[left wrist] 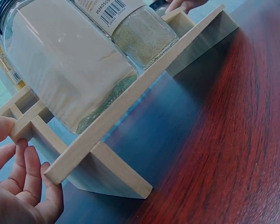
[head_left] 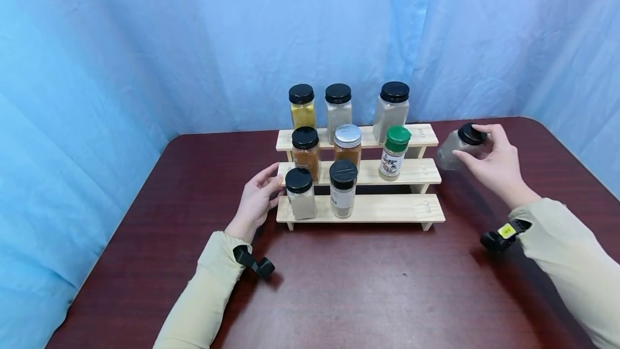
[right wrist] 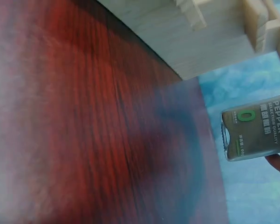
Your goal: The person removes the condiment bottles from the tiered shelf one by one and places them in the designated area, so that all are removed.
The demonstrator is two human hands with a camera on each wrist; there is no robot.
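Note:
My right hand (head_left: 501, 163) grips a black-lidded jar (head_left: 453, 151) by its lid, holding it tilted to the right of the wooden spice rack (head_left: 387, 209). In the right wrist view the label on this pepper jar (right wrist: 256, 128) reads BLACK PEPPER, and only a fingertip shows. My left hand (head_left: 256, 198) pinches the left end of the rack's middle tier, thumb on top and fingers beneath, as the left wrist view shows. The bottom tier carries a black-lidded jar (head_left: 302, 204) and a labelled shaker (head_left: 343, 198), with bare wood to their right.
The middle tier bears an orange-brown spice jar (head_left: 307, 163), a silver-lidded jar (head_left: 347, 152) and a green-capped bottle (head_left: 391, 163). Up on the top tier are a yellow spice jar (head_left: 302, 114) and two grey ones. Blue curtains (head_left: 242, 42) surround the dark red table (head_left: 358, 284).

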